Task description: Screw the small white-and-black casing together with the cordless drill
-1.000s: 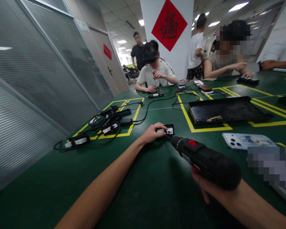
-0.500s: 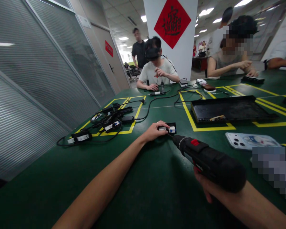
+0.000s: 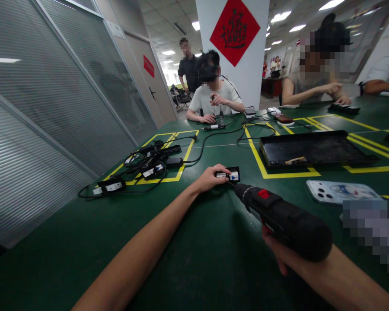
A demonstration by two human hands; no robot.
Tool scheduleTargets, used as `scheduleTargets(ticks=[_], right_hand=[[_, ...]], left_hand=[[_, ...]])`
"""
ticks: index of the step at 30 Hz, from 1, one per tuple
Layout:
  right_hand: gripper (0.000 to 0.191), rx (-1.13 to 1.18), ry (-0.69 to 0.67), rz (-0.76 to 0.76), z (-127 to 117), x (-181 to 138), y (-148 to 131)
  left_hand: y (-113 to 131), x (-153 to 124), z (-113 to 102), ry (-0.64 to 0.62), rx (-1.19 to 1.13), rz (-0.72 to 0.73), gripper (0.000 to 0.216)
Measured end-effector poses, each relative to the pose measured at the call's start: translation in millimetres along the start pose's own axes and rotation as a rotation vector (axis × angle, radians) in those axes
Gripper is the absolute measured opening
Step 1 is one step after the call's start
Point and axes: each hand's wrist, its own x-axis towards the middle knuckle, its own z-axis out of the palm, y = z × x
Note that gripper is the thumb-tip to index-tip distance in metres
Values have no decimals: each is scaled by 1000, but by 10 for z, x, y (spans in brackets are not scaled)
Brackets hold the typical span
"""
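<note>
Head view: on the green desk point(image 3: 188, 250), the left hand point(image 3: 213, 178) curls its fingers over a small black box point(image 3: 236, 169); the right hand point(image 3: 275, 249) wraps a drill point(image 3: 285, 220), its bit near the box. Likely light, stiff and prone to skid, the box is best held by its ends; the probably heavy drill, by its handle.

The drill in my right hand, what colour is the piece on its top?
The top piece is red; best seen in the head view.
</note>
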Motion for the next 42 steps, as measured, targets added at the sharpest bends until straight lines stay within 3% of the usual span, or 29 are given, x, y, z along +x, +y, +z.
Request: scheduleTargets(ticks=[10, 17, 24, 29, 35, 42], right_hand=[[18, 24, -20, 45, 55, 60, 114], [25, 81, -12, 107, 26, 88, 42], [22, 53, -20, 44, 53, 92, 76], [9, 73, -3, 17, 1, -12, -36], [22, -53, 73, 31, -105, -133, -206], [27, -56, 70, 189, -102, -179, -401]], left_hand=[[5, -7, -24, -23, -10, -9, 29], [-1, 1, -11, -23, -31, -26, 29], [-16, 4, -7, -10, -16, -21, 29], [-33, 12, -4, -15, -27, -8, 29], [-38, 11, 2, 3, -13, -19, 29], [-49, 11, 4, -2, -35, 0, 30]])
